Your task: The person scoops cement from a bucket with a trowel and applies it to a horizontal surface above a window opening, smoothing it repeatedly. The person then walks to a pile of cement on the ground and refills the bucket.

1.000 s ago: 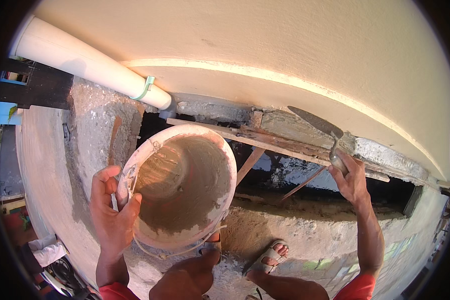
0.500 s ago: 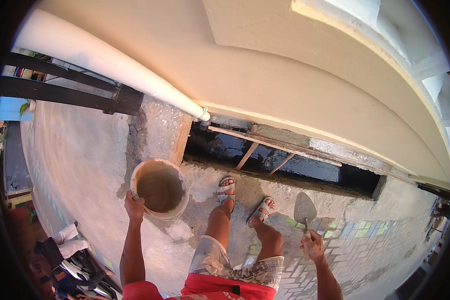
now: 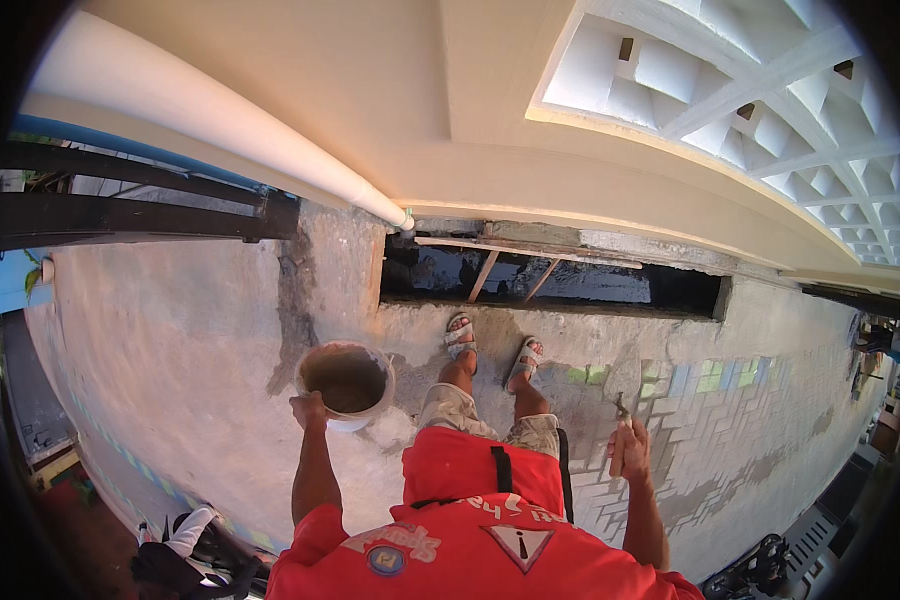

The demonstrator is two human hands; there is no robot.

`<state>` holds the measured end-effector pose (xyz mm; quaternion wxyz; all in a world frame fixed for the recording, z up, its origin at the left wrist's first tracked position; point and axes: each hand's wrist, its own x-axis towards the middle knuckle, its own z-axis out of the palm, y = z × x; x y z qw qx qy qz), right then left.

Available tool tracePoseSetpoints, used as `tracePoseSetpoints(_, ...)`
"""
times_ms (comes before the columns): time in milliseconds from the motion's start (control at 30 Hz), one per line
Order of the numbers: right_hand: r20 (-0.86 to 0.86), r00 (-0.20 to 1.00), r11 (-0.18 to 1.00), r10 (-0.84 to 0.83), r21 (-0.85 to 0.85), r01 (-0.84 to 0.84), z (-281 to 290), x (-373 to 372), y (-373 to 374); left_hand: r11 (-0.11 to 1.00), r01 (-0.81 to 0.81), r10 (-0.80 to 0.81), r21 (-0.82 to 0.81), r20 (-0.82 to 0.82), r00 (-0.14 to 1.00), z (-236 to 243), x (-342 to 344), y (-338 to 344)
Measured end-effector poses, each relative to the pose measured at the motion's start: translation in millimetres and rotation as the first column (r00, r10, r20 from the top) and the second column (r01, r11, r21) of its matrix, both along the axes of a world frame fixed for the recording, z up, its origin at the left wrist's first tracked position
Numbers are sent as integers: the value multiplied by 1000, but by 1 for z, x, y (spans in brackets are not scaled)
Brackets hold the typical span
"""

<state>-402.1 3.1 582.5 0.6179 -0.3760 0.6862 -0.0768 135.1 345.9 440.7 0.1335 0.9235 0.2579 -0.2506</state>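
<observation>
My left hand (image 3: 309, 409) is closed on the near-left rim of a round, pale bucket (image 3: 374, 412). Grey-brown material coats its inside and lies at the bottom. To the right, the fingers of my right hand (image 3: 631, 449) wrap round the wooden handle of a pointed trowel (image 3: 625, 376). Its grey, leaf-shaped blade points away from me and touches nothing that I can make out. Between the two hands, my sandalled feet stand on the concrete near an open drain (image 3: 590, 287).
Dark water lies in the drain, with a long wooden strip (image 3: 530, 251) and two short crosspieces over it. Beyond rises a cream wall (image 3: 390, 110) with a white pipe (image 3: 240, 130). Paving blocks (image 3: 710, 430) cover the right. A motorbike (image 3: 760, 570) is at the lower right edge.
My view has shifted, bringing more of my red shirt and the white latticed wall into sight. The bucket and trowel sit nearer my body, each still held in the same hand.
</observation>
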Motion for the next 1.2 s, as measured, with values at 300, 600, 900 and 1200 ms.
tracePoseSetpoints(300, 4, 994, 993, -107, 59, 107, 35, -8, 55, 912, -313, 240, -263, -275, 931, -19, -13, 15)
tracePoseSetpoints(600, 90, 970, 974, -226, 20, 225, 64, -69, 90, 855, -335, 220, -396, -309, 925, -31, -57, 4)
tracePoseSetpoints(900, 271, 851, 888, -450, 38, 458, 45, -231, 179, 773, -433, 151, -464, -528, 836, -48, -157, -2)
tracePoseSetpoints(1200, 429, 627, 667, -650, -72, 741, 76, -443, 230, 688, -386, 46, -615, -494, 868, -23, -372, -81)
